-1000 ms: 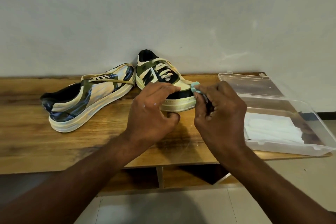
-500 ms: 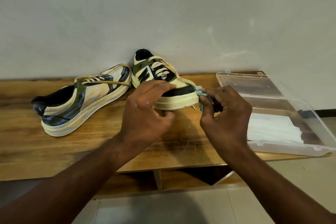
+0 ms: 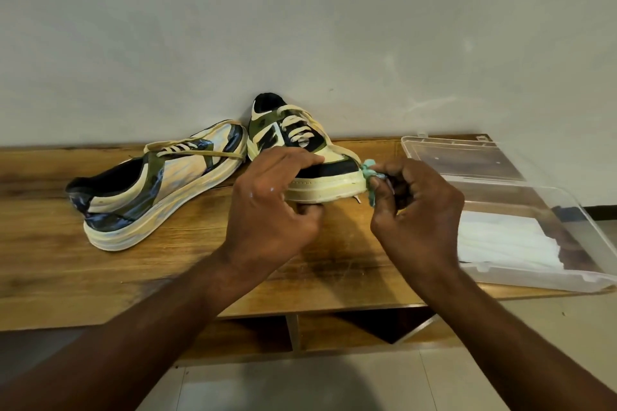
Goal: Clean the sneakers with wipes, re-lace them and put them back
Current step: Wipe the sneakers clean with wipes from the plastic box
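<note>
The right-hand sneaker [image 3: 302, 157] is being held on the wooden desk [image 3: 167, 243], heel toward the wall, toe toward the camera. It is being gripped at the forefoot by the left hand [image 3: 270, 207]: fingers are being curled over the upper, the thumb is being tucked under the sole edge. A crumpled pale green wipe [image 3: 369, 177] is being pinched in the curled fingers of the right hand [image 3: 417, 210] and is being pressed against the cream toe of the sole. The second sneaker [image 3: 150, 190] is being left on the desk to the left, its toe just beside the held shoe's heel, a loose lace being draped across its top. A clear plastic box [image 3: 547, 197] is being kept open at the right end of the desk, white folded wipes [image 3: 500, 240] being stored inside.
</note>
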Demonstrator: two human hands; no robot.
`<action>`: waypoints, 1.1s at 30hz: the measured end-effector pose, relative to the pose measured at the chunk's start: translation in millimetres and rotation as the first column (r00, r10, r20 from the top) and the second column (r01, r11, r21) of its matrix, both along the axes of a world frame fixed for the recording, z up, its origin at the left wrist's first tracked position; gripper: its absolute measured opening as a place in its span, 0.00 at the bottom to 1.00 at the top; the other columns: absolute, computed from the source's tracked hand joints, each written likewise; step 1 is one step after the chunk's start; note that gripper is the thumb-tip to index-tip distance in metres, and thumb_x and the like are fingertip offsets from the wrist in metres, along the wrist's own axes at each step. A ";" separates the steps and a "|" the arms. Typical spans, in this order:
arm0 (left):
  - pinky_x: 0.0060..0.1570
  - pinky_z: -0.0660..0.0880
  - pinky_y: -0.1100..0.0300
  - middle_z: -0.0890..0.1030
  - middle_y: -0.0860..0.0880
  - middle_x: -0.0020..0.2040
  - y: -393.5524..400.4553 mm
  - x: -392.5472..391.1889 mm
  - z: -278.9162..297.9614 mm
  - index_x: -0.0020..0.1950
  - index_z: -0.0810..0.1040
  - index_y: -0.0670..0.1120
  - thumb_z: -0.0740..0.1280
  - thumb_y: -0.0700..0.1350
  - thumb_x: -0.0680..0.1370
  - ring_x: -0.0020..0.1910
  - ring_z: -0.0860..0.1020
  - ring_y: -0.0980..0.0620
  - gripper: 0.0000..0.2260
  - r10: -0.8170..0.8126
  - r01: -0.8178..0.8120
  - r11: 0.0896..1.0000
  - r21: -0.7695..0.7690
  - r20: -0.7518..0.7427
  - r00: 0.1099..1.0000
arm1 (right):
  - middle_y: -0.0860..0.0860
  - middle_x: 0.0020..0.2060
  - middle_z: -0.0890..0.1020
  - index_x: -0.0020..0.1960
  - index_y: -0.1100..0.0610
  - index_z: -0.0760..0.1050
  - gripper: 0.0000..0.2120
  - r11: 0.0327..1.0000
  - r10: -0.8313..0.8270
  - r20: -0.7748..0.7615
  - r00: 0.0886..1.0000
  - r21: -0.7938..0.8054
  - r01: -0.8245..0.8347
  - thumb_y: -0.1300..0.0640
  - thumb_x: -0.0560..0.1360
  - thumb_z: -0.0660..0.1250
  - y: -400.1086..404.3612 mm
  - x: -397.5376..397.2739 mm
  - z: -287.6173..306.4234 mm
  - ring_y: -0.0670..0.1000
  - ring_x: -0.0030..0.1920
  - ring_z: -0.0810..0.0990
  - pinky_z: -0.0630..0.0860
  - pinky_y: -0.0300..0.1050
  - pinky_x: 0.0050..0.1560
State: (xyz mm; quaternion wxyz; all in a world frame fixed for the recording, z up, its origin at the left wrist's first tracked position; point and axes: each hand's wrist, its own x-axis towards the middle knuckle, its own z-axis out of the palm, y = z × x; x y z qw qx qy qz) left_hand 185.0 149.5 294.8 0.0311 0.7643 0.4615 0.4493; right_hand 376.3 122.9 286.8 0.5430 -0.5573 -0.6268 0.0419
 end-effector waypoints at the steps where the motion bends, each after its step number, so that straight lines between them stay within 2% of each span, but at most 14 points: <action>1: 0.63 0.72 0.70 0.85 0.48 0.57 -0.5 -0.4 0.5 0.61 0.84 0.42 0.80 0.36 0.64 0.59 0.82 0.52 0.25 0.003 -0.003 1.000 0.003 0.004 1.000 | 0.48 0.49 0.84 0.57 0.58 0.82 0.11 1.000 0.009 -0.016 1.000 -0.002 -0.009 0.64 0.76 0.75 -0.9 -2.3 -1.1 0.44 0.47 0.83 0.82 0.42 0.44; 3: 0.61 0.72 0.70 0.85 0.48 0.57 -0.7 -2.4 0.8 0.61 0.84 0.42 0.79 0.36 0.64 0.58 0.82 0.51 0.25 0.009 -0.009 1.000 0.005 0.020 1.000 | 0.50 0.48 0.84 0.56 0.60 0.82 0.08 0.996 0.044 0.018 0.999 0.071 -0.045 0.64 0.77 0.74 -5.5 -12.4 -0.8 0.46 0.47 0.82 0.80 0.38 0.44; 6: 0.59 0.74 0.67 0.84 0.48 0.56 -1.1 -3.7 0.6 0.60 0.84 0.42 0.80 0.35 0.65 0.57 0.82 0.50 0.24 0.001 -0.001 1.000 0.008 0.036 0.999 | 0.56 0.48 0.84 0.54 0.65 0.82 0.08 0.977 0.091 0.140 0.986 0.179 -0.116 0.69 0.76 0.74 -11.3 -22.1 3.0 0.51 0.49 0.82 0.79 0.37 0.47; 10: 0.58 0.73 0.68 0.85 0.47 0.54 -2.0 -3.3 -4.7 0.58 0.84 0.41 0.80 0.35 0.67 0.55 0.82 0.50 0.21 -0.039 0.037 0.998 0.043 0.030 0.999 | 0.58 0.49 0.82 0.54 0.66 0.82 0.09 0.958 0.160 0.303 0.940 0.183 -0.222 0.72 0.74 0.72 -14.1 -32.8 1.7 0.51 0.51 0.79 0.73 0.30 0.52; 12: 0.60 0.73 0.69 0.85 0.47 0.56 -1.4 -5.7 -5.1 0.59 0.84 0.41 0.81 0.34 0.66 0.57 0.82 0.51 0.22 -0.034 0.033 0.998 0.045 0.033 0.999 | 0.56 0.48 0.82 0.53 0.65 0.81 0.08 0.966 0.150 0.206 0.967 0.179 -0.187 0.71 0.75 0.72 -9.6 -30.1 1.4 0.49 0.49 0.79 0.74 0.31 0.49; 14: 0.62 0.73 0.69 0.85 0.47 0.57 -2.2 -8.2 -3.3 0.60 0.84 0.41 0.80 0.34 0.65 0.58 0.82 0.51 0.24 -0.021 0.019 0.999 0.050 0.040 0.999 | 0.51 0.48 0.83 0.54 0.61 0.81 0.08 0.992 0.100 -0.012 0.995 0.077 -0.098 0.69 0.76 0.73 -2.5 -22.5 3.0 0.46 0.49 0.82 0.79 0.35 0.45; 16: 0.62 0.74 0.67 0.85 0.47 0.57 -4.2 -10.4 -1.9 0.61 0.84 0.40 0.81 0.35 0.65 0.59 0.82 0.51 0.24 -0.020 0.017 0.998 0.055 0.053 0.998 | 0.46 0.49 0.85 0.54 0.56 0.81 0.08 0.994 0.054 -0.204 0.977 -0.079 -0.072 0.66 0.77 0.73 2.1 -19.3 1.2 0.45 0.49 0.85 0.83 0.37 0.45; 18: 0.61 0.76 0.64 0.85 0.47 0.57 -3.9 -15.0 -1.0 0.61 0.84 0.41 0.81 0.35 0.65 0.59 0.82 0.51 0.24 -0.037 0.032 0.998 0.062 0.087 0.996 | 0.44 0.49 0.85 0.55 0.55 0.81 0.08 0.988 0.061 -0.307 0.950 -0.118 -0.102 0.65 0.78 0.73 1.5 -23.0 -1.4 0.44 0.49 0.85 0.84 0.40 0.46; 21: 0.56 0.81 0.54 0.85 0.47 0.56 -0.4 -23.4 0.7 0.59 0.84 0.40 0.80 0.34 0.65 0.57 0.83 0.50 0.23 -0.085 0.070 0.993 0.091 0.177 0.980 | 0.47 0.49 0.85 0.56 0.56 0.80 0.07 0.991 0.125 -0.286 0.950 -0.006 -0.132 0.64 0.80 0.71 -5.7 -31.8 6.2 0.48 0.50 0.86 0.84 0.44 0.44; 23: 0.53 0.83 0.49 0.84 0.46 0.55 -0.7 -24.4 1.3 0.59 0.83 0.39 0.78 0.31 0.65 0.57 0.83 0.49 0.22 -0.139 0.120 0.989 0.084 0.275 0.951 | 0.50 0.50 0.84 0.57 0.57 0.79 0.06 0.983 0.171 -0.252 0.953 0.111 -0.147 0.64 0.80 0.71 -12.2 -34.5 14.2 0.49 0.50 0.85 0.83 0.42 0.44; 25: 0.54 0.83 0.46 0.82 0.44 0.56 -3.2 -20.9 -1.3 0.59 0.81 0.37 0.76 0.29 0.66 0.58 0.83 0.45 0.21 -0.200 0.195 0.979 0.053 0.398 0.895 | 0.52 0.49 0.83 0.57 0.59 0.78 0.06 0.967 0.189 -0.184 0.964 0.208 -0.150 0.63 0.80 0.70 -18.2 -37.1 19.8 0.50 0.50 0.85 0.82 0.39 0.44; 27: 0.56 0.83 0.47 0.81 0.42 0.57 -5.8 -17.2 -6.2 0.60 0.79 0.37 0.73 0.28 0.67 0.59 0.82 0.44 0.21 -0.234 0.258 0.966 0.016 0.478 0.846 | 0.54 0.49 0.83 0.56 0.62 0.79 0.06 0.951 0.210 -0.124 0.970 0.256 -0.173 0.62 0.81 0.69 -21.0 -38.8 20.2 0.52 0.51 0.84 0.83 0.42 0.45; 30: 0.58 0.82 0.48 0.80 0.41 0.58 -6.2 -17.4 -12.2 0.61 0.76 0.36 0.72 0.28 0.67 0.61 0.81 0.43 0.23 -0.239 0.299 0.954 -0.040 0.506 0.829 | 0.56 0.49 0.82 0.56 0.62 0.79 0.05 0.940 0.226 -0.080 0.971 0.278 -0.196 0.63 0.80 0.69 -18.4 -39.1 14.6 0.55 0.52 0.84 0.84 0.49 0.45; 33: 0.62 0.81 0.43 0.79 0.41 0.61 -5.1 -26.1 -12.6 0.64 0.76 0.38 0.72 0.28 0.68 0.64 0.79 0.42 0.25 -0.257 0.340 0.936 -0.093 0.478 0.840 | 0.57 0.49 0.82 0.56 0.64 0.79 0.06 0.933 0.233 -0.062 0.970 0.296 -0.205 0.67 0.79 0.70 -12.9 -40.0 10.7 0.57 0.51 0.83 0.83 0.53 0.43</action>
